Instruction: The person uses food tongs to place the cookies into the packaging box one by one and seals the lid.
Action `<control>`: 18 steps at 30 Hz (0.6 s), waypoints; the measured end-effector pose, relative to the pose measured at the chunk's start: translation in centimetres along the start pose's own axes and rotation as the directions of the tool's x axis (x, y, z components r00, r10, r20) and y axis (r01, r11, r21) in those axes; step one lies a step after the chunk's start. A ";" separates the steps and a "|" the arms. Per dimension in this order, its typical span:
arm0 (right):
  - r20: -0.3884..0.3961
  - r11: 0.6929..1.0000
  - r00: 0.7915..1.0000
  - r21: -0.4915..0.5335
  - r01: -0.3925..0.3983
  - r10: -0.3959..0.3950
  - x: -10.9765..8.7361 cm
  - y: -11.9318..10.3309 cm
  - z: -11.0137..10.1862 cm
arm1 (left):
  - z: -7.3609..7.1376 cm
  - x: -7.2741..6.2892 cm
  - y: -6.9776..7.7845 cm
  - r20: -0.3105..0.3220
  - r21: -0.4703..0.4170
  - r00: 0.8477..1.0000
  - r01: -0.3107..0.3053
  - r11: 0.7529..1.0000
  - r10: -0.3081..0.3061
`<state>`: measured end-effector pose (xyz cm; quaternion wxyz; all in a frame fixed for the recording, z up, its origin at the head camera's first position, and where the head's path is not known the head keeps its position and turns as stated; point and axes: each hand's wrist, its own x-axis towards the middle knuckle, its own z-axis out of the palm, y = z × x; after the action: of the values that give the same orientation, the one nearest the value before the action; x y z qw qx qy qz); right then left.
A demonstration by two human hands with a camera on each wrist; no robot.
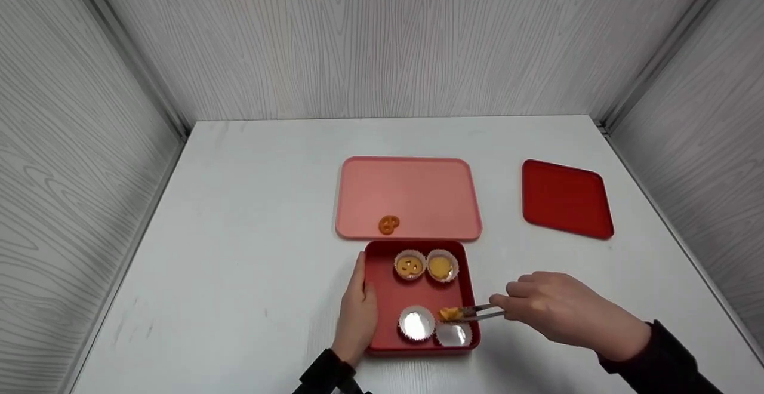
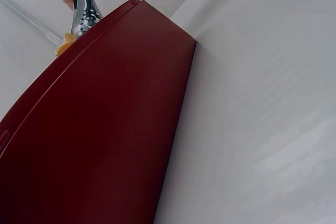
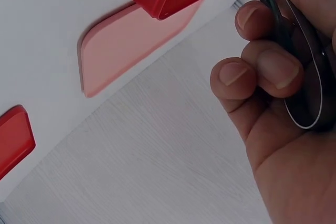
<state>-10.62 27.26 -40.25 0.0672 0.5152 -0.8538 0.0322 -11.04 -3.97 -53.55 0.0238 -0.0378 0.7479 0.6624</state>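
Note:
Against the left wall of a red box (image 1: 385,298) rests my left hand (image 1: 356,316), gripping it with the thumb at the rim. Metal tongs (image 3: 310,40) are held in the curled fingers of my right hand (image 1: 552,307). Their tips pinch a small yellow-orange piece of food (image 1: 450,314) over the box's front right corner. Beneath it lies a paper cup (image 1: 455,335), partly covered, with a bare paper cup (image 1: 416,323) beside it. At the box's back, one cup holds a pretzel-shaped cookie (image 1: 409,266) and another a round yellow cookie (image 1: 440,267).
Just behind the box lies a pink tray (image 1: 412,191) with a brown pretzel-shaped cookie (image 1: 388,224) near its front edge. A smaller red tray (image 1: 567,199) sits at the right. Pale wood-grain walls (image 1: 388,42) enclose the white table (image 1: 250,233) at the back and sides.

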 end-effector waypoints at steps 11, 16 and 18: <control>0.051 0.997 0.998 -0.061 0.041 -0.038 0.6 -0.8 0.2 | 0.0 0.0 0.0 -0.006 0.003 1.000 -0.006 1.000 0.006; 0.068 0.988 0.997 -0.143 0.058 -0.048 1.3 -1.3 0.5 | 0.0 -0.1 0.1 -0.003 0.002 1.000 -0.007 1.000 0.007; 0.089 0.985 0.995 -0.166 0.052 -0.038 1.5 -1.5 0.6 | 0.0 -0.1 0.1 -0.001 0.001 1.000 -0.010 1.000 0.010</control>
<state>-10.07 25.18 -40.61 0.0746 0.5278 -0.8437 -0.0633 -10.95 -4.01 -53.49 0.0199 -0.0345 0.7484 0.6621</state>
